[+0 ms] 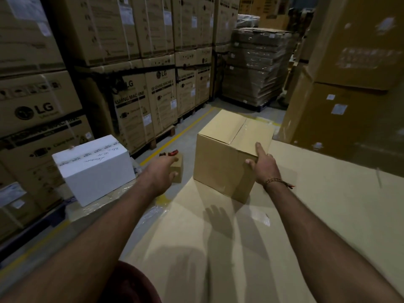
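Observation:
A sealed brown cardboard box (220, 154) with clear tape along its top seam stands on a large flat cardboard surface (306, 215). My right hand (263, 166) holds the box's near right corner, with the index finger lying on top and the thumb on the near face. My left hand (160, 174) is stretched out to the left of the box. It grips a small brown object with a red part on top (177, 166), which looks like a tape dispenser. My fingers partly hide it.
A white box (94, 169) with handwriting sits on a wrapped pallet at the left. Tall stacks of washing machine cartons (140, 99) line the left side, and large cartons (349, 95) rise at the right. A wrapped pallet (255, 68) stands ahead. A yellow floor line (175, 136) marks the aisle.

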### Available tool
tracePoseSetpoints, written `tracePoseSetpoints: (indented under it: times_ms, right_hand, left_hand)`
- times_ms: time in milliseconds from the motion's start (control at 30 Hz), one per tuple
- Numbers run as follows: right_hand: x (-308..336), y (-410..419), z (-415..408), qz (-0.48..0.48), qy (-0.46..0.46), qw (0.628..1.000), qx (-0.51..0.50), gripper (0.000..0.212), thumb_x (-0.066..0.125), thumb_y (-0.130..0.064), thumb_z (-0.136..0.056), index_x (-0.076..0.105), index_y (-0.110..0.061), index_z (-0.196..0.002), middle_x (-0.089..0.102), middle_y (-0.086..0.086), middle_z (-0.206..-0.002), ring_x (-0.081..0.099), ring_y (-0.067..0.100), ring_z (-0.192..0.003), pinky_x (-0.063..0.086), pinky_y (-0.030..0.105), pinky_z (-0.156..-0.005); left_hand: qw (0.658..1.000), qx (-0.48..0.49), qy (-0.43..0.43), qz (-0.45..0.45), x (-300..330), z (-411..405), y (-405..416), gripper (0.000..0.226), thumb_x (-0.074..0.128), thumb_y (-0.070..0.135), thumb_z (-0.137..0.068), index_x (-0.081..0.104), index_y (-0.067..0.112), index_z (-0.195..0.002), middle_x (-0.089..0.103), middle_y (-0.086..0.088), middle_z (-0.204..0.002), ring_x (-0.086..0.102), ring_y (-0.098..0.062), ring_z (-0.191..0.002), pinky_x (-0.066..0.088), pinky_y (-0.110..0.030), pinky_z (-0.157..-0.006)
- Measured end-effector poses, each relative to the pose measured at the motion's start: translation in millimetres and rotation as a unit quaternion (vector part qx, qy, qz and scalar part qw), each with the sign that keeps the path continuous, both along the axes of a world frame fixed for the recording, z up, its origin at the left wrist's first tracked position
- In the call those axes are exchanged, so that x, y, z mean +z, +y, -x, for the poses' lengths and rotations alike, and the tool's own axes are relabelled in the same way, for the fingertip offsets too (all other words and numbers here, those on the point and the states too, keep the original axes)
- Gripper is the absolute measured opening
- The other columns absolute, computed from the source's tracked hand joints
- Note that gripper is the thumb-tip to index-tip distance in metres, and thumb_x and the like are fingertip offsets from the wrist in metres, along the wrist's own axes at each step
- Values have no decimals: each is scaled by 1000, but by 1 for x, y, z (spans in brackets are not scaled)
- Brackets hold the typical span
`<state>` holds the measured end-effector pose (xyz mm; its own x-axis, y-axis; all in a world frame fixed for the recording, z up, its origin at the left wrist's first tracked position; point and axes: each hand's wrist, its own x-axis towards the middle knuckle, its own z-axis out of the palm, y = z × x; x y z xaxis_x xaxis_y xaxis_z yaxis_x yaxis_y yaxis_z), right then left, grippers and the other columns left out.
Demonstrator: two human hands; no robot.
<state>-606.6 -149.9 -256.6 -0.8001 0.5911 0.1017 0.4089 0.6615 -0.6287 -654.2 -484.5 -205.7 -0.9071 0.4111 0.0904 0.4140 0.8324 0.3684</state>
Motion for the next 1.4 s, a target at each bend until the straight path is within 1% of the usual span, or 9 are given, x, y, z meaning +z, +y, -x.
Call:
tracePoseSetpoints:
  times_ms: [400,600,667,800,900,1000,1100,1233,1400]
  right_hand:
    - [1,-2,3,-8,0,1000,-3,73,60,-33,-108,20,-34,-168,51,26,-142,55,40,-128,46,45,-108]
    - [2,-3,5,1,-8,1000,-6,75,63,-34,-106,20,-36,-167,53,25,-143,56,40,-126,48,49,-107]
    - [5,-3,3,-5,-21,1000,-2,78,64,-38,-105,18,-36,-168,53,25,-143,57,41,-126,49,49,-107]
    - [21,1,-9,-61,-80,995,8,93,67,-57,-97,9,-39,-168,46,25,-149,55,43,-131,49,48,-108]
    - [36,0,-21,-100,-85,991,1,95,65,-60,-97,7,-37,-169,41,25,-151,56,43,-129,49,47,-106]
    - [53,-9,-42,-128,-105,986,-5,85,62,-52,-102,14,-32,-169,36,21,-157,56,42,-132,50,47,-104]
    - [73,-23,-74,-161,-123,979,2,73,62,-45,-104,28,-24,-165,35,17,-159,55,40,-135,50,47,-104]
    - [100,-42,-132,-194,-107,975,20,59,62,-48,-102,51,-19,-152,47,12,-151,56,34,-133,51,46,-105]
    - [132,-60,-219,-222,-75,972,33,47,62,-50,-102,62,-22,-140,56,8,-143,57,29,-130,52,45,-104]
  left_hand:
    - [1000,3,5,-16,0,1,1,55,70,22,-100,52,21,-152,55,-7,-152,50,-26,-138,45,-41,-109]
    - [1000,1,1,-27,2,-2,2,58,70,22,-100,49,23,-154,53,-7,-154,49,-26,-140,46,-42,-109]
    - [1000,-3,0,-31,4,-2,0,57,70,23,-100,50,24,-153,54,-6,-153,50,-26,-139,47,-42,-108]
    - [999,-23,17,-41,9,-5,-5,52,69,29,-100,55,24,-149,57,-3,-148,52,-24,-136,46,-41,-106]
    - [998,-41,34,-45,16,-10,-8,47,70,33,-99,60,22,-144,61,-2,-141,55,-23,-130,49,-41,-106]
    - [996,-53,43,-52,27,-23,-11,43,69,37,-99,64,24,-140,64,-2,-135,58,-23,-124,51,-42,-101]
    - [994,-65,54,-71,44,-41,-10,42,69,37,-99,65,22,-139,63,-5,-140,59,-25,-127,52,-43,-103]
    - [989,-89,77,-86,72,-74,5,44,69,40,-99,64,22,-139,62,-8,-142,58,-26,-130,50,-44,-106]
    - [978,-155,114,-84,103,-134,39,40,68,40,-99,66,24,-136,62,-4,-142,56,-25,-133,50,-44,-107]
